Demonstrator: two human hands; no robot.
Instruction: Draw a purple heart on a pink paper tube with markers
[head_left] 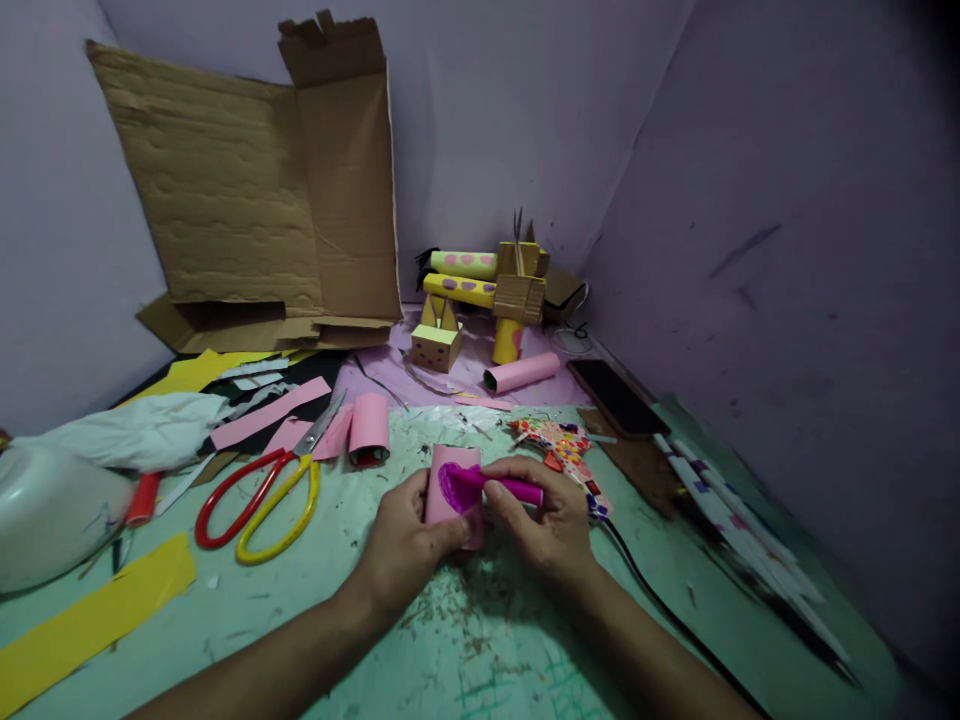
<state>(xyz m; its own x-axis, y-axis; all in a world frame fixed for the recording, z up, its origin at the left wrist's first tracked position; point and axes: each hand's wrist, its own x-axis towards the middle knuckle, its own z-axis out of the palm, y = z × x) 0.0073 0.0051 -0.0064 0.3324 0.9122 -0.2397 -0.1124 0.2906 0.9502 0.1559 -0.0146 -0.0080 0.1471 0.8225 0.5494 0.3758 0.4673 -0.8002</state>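
Observation:
A pink paper-covered tube (442, 508) stands upright in my left hand (405, 540), whose fingers and thumb wrap its sides near the middle of the green table. On the tube's face is a purple heart shape, coloured in. My right hand (551, 515) pinches a purple marker (521, 491), its tip touching the heart. Behind my left hand, another pink tube (369, 428) lies on the table, and a longer pink tube (525, 372) rests further back.
Red-and-yellow scissors (306, 455) lie at the left, near yellow paper (97, 620) and a white round object (52, 510). Cardboard (247, 190) leans on the wall. A phone (615, 398) and a decorated glue gun (562, 445) with a black cable are at the right.

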